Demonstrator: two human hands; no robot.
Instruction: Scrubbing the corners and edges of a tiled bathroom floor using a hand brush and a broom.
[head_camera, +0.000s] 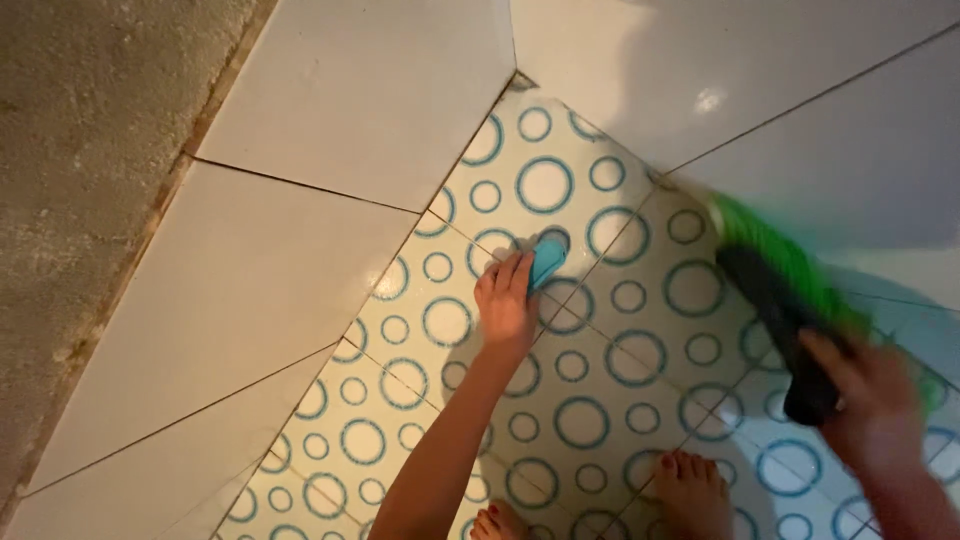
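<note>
- Left hand (507, 300) presses a small blue scrubber (547, 262) on the circle-patterned floor (600, 420), grip closed over it.
- Right hand (868, 400), blurred, grips a green-bristled black brush (785, 290).

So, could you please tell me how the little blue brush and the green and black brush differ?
The blue brush is small, sharp in view and pressed to the circle-patterned floor by the left hand. The green and black brush is much longer, blurred, and held above the floor near the white wall by the right hand. Both are held, one per hand.
</note>
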